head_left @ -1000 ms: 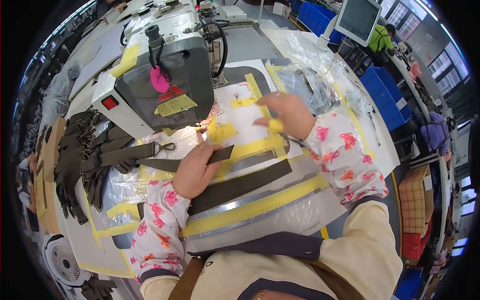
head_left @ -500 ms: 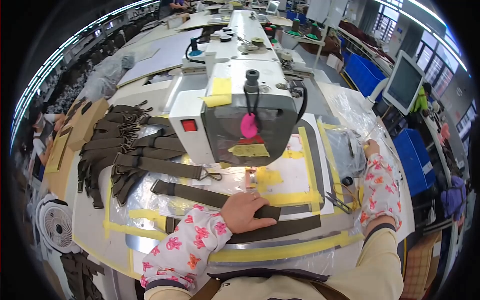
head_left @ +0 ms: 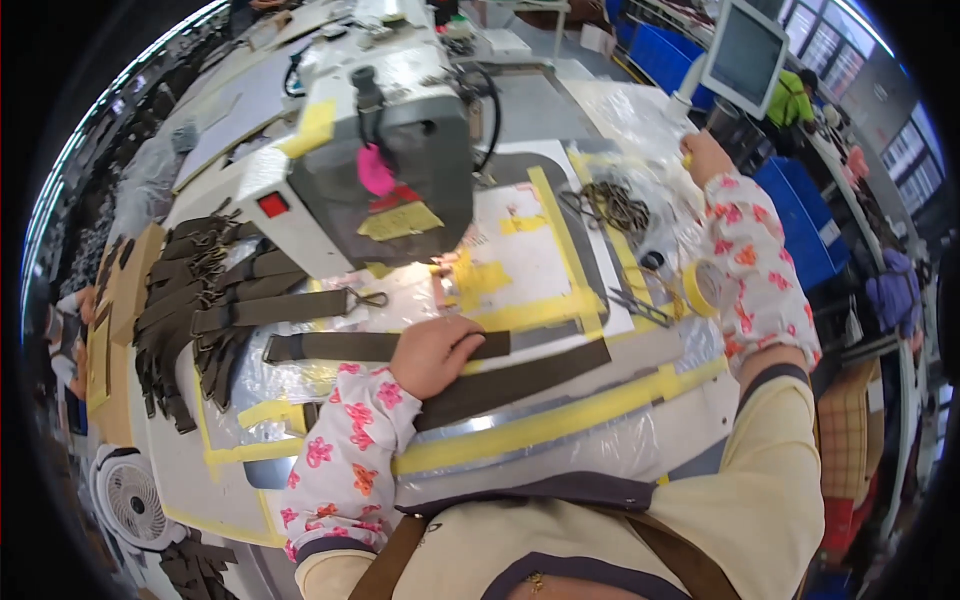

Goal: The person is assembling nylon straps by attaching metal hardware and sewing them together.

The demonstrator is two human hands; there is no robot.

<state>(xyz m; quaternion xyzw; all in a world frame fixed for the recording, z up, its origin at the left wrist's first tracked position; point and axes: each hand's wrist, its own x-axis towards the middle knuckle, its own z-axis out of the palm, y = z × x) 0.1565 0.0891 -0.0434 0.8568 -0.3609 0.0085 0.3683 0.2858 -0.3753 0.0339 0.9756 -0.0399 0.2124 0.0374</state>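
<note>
My left hand (head_left: 435,357) lies over a dark olive webbing strap (head_left: 330,347), its fingers bent and pressed down on it. The strap's left end carries a metal loop; its plain end shows past my fingers. A second plain strip of webbing (head_left: 540,378) runs closer to me, partly under my wrist. Out at the far right, my right hand (head_left: 708,158) is closed beside clear plastic sheeting; what its fingers hold is too small to make out. In front of both straps stands the sewing machine head (head_left: 400,180), its lit needle area just beyond my left hand.
Finished-looking straps with metal hooks (head_left: 195,290) are piled at the left. On the right lie metal hardware (head_left: 617,208), thread snips (head_left: 640,307) and a yellow tape roll (head_left: 702,288). A screen (head_left: 745,57) stands at far right; a fan (head_left: 135,500) is lower left.
The view has swung to the right. My right arm reaches farther out, away from me. My left hand stays on the strap, which has slid little, if at all.
</note>
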